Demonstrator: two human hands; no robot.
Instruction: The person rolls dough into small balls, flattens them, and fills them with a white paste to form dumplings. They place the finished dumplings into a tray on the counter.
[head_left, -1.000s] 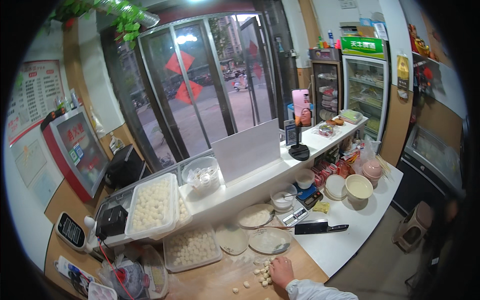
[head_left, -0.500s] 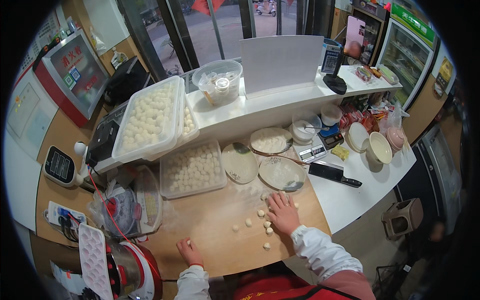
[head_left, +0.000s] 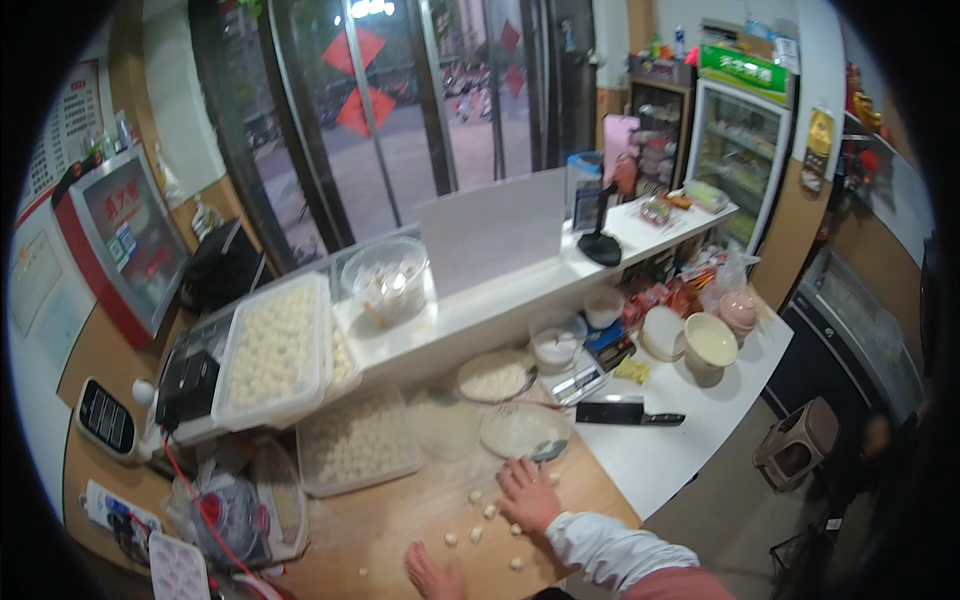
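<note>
On the wooden board (head_left: 400,520) at the front of the counter, the right hand (head_left: 530,495) lies flat, fingers spread wide and palm down, holding nothing, right over a scatter of small dough balls (head_left: 478,520). The left hand (head_left: 432,577) sits at the board's near edge, mostly cut off by the frame, so I can't tell if it's open or closed around anything.

Stuff that looks risky to me, all relative to that board:

- The loose dough balls are spread out near the front edge. One careless sweep of that flat palm could roll a few off onto the floor.
- A cleaver (head_left: 625,413) lies just off the board's right far corner on the white counter. If the right hand reaches that way without looking, it could meet the blade.
- A shallow glass dish (head_left: 525,432) sits at the board's far edge, just beyond the fingertips. A nudge forward could tip flour out of it.
- The clear tray of finished balls (head_left: 360,445) sits on the board's far left, with a tangle of red cable (head_left: 205,515) further left. A snag there could drag things down.
</note>
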